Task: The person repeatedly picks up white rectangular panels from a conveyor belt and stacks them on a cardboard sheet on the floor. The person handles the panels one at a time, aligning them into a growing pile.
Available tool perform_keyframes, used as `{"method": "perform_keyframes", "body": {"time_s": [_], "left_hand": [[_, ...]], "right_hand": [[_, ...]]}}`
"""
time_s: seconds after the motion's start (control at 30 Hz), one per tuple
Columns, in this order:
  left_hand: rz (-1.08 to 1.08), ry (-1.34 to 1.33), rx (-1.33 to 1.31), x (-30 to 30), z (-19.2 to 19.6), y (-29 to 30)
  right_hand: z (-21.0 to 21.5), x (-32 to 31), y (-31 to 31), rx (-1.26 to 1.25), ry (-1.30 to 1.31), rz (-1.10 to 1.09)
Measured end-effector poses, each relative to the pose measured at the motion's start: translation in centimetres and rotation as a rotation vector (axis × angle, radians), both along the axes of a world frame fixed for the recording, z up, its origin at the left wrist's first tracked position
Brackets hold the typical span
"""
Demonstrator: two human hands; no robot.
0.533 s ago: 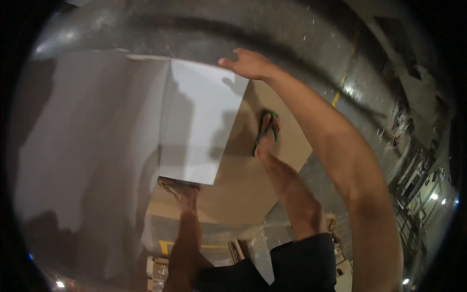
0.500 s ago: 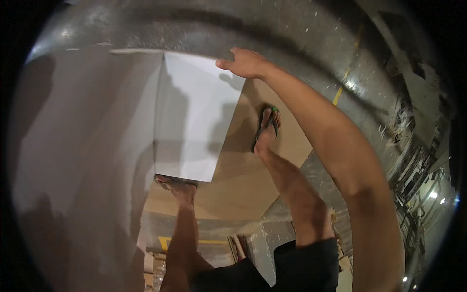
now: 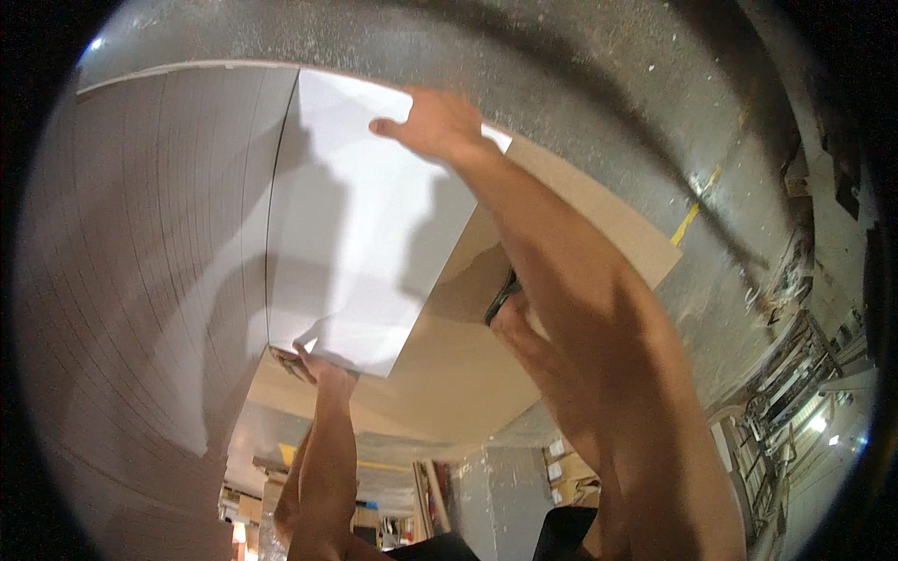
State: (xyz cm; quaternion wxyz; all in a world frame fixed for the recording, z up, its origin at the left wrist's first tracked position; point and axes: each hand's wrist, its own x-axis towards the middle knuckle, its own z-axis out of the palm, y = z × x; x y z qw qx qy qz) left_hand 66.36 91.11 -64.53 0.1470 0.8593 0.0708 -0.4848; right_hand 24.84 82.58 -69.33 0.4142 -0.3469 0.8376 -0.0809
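Note:
A white rectangular panel (image 3: 369, 224) lies flat on a larger brown cardboard sheet (image 3: 486, 365), beside a tall stack of white sheets (image 3: 159, 243) on the left. My right hand (image 3: 435, 123) grips the panel's far edge, its thumb over the white face and its fingers curled past the edge. At the near edge, close to the left corner, my left hand (image 3: 325, 367) holds the panel, thumb up; its other fingers are partly hidden.
My sandalled left foot (image 3: 288, 363) is by the stack's near corner, and my right foot (image 3: 510, 307) stands on the cardboard, partly behind my right arm. Grey concrete floor (image 3: 599, 84) with a yellow line (image 3: 697, 210) lies beyond. Boards and clutter (image 3: 786, 393) stand at right.
My left hand has come into view and reached the panel's near edge. The right hand has moved left along the far edge. The view has shifted, showing the stack's layered sheet edges.

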Motion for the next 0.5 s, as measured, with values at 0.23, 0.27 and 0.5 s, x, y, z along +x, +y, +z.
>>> {"method": "perform_keyframes", "body": {"time_s": [0.23,0.27,0.5], "left_hand": [[-0.014,0.161,-0.165,5.2,-2.3,2.7],[-0.043,0.198,-0.197,4.0,-1.3,3.6],[-0.144,0.309,-0.302,-2.2,14.1,9.9]], "right_hand": [[2.1,-2.7,0.2,0.013,-0.018,0.009],[3.7,-3.4,0.9,0.038,0.009,0.007],[20.7,-10.8,12.2,0.055,0.220,-0.146]]}}
